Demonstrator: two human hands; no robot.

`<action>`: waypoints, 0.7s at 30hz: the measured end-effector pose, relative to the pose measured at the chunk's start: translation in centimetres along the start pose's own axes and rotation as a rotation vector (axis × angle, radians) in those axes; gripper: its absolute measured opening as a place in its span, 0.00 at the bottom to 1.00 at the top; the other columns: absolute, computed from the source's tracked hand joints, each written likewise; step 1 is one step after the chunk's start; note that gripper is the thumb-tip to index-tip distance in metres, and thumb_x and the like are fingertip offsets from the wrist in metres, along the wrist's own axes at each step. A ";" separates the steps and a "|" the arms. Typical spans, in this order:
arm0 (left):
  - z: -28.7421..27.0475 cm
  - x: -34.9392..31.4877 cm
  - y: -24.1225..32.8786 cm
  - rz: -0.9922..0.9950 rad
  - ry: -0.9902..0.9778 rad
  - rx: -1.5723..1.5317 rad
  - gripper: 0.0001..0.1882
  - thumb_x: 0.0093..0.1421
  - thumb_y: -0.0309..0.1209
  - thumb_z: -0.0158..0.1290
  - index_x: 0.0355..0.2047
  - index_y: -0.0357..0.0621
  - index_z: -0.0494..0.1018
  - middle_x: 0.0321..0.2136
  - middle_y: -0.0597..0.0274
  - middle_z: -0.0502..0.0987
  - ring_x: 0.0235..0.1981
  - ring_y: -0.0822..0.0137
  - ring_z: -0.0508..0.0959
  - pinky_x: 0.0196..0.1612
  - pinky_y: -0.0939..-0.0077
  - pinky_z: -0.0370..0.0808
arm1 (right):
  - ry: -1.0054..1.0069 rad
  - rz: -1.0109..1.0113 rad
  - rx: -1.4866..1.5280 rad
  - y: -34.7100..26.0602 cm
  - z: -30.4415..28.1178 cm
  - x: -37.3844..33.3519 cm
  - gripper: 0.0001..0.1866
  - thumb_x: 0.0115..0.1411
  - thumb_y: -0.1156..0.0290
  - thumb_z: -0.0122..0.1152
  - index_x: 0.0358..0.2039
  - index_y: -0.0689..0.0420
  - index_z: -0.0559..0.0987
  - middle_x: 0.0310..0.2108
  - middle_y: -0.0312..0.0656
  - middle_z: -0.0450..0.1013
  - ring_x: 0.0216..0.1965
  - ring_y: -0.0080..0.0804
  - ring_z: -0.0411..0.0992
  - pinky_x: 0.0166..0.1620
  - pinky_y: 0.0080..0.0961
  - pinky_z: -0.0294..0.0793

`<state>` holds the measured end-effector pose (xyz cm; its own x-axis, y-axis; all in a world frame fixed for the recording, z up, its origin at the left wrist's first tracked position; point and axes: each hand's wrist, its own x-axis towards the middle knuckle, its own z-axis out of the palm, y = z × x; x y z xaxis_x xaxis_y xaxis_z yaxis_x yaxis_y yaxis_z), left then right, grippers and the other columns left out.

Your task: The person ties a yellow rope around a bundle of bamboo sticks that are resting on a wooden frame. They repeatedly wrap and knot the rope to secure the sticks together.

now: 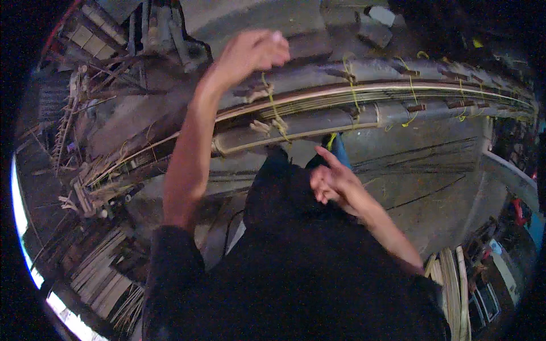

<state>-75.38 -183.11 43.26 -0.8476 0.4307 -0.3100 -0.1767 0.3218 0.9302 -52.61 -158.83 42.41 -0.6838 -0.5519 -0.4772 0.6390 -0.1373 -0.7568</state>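
Up near the far pipe (318, 73), the left hand (256, 50) is hovering, fingers curling and blurring, so whether they're gripping anything I can't tell. Close to the torso (301, 278), the right hand (335, 181) is hanging half open, apparently empty, one finger pointing forward. Ahead, the strip bundle (318, 102) is running lengthwise left to right between far and near pipe (327, 122), left forearm (190, 150) hiding part, right end fading into dimness.

From your head, the wide fisheye view looks steeply down past your dark shirt (296, 278). It sits above and behind your left hand (256, 54) and right hand (333, 182), taking in floor (421, 145) on both sides.
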 end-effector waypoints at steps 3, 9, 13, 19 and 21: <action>1.2 -7.1 0.5 -0.050 -0.233 -0.173 0.16 0.62 0.38 0.43 0.39 0.38 0.72 0.34 0.58 0.77 0.37 0.69 0.77 0.42 0.76 0.72 | 0.110 -0.094 -0.193 5.0 2.0 6.6 0.13 0.55 0.73 0.55 0.42 0.56 0.72 0.30 0.36 0.72 0.30 0.33 0.70 0.38 0.28 0.71; 4.4 -11.2 -5.3 0.260 0.341 0.729 0.11 0.53 0.31 0.49 0.34 0.40 0.74 0.29 0.52 0.77 0.31 0.51 0.76 0.40 0.64 0.72 | 0.378 -0.502 -1.573 -13.9 7.5 6.7 0.06 0.52 0.69 0.55 0.27 0.56 0.78 0.28 0.47 0.73 0.31 0.45 0.74 0.30 0.37 0.73; 7.1 -9.3 -7.9 0.372 0.684 0.713 0.08 0.51 0.30 0.52 0.31 0.44 0.74 0.25 0.55 0.76 0.28 0.53 0.76 0.35 0.63 0.71 | -0.235 -0.596 -1.699 -16.3 12.1 13.4 0.11 0.53 0.70 0.56 0.37 0.57 0.75 0.33 0.48 0.72 0.33 0.44 0.72 0.36 0.33 0.72; 8.0 -8.9 -5.6 0.301 0.590 0.783 0.04 0.54 0.30 0.50 0.24 0.45 0.72 0.20 0.54 0.75 0.23 0.57 0.76 0.28 0.63 0.71 | -0.210 -0.146 -1.899 -12.8 -0.3 23.6 0.12 0.60 0.62 0.48 0.36 0.58 0.71 0.26 0.47 0.70 0.29 0.38 0.72 0.31 0.32 0.69; 7.8 -9.4 -5.9 0.383 0.636 0.751 0.06 0.55 0.31 0.50 0.23 0.43 0.72 0.19 0.53 0.74 0.22 0.54 0.75 0.27 0.62 0.70 | -0.054 -0.379 -0.790 -11.1 1.1 24.2 0.13 0.60 0.60 0.47 0.36 0.57 0.72 0.26 0.44 0.71 0.27 0.32 0.71 0.29 0.28 0.69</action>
<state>-62.49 -182.46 39.12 -0.9259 0.1628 0.3410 0.3292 0.7907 0.5161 -75.87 -171.57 39.75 -0.7706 -0.6252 -0.1240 -0.0725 0.2793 -0.9575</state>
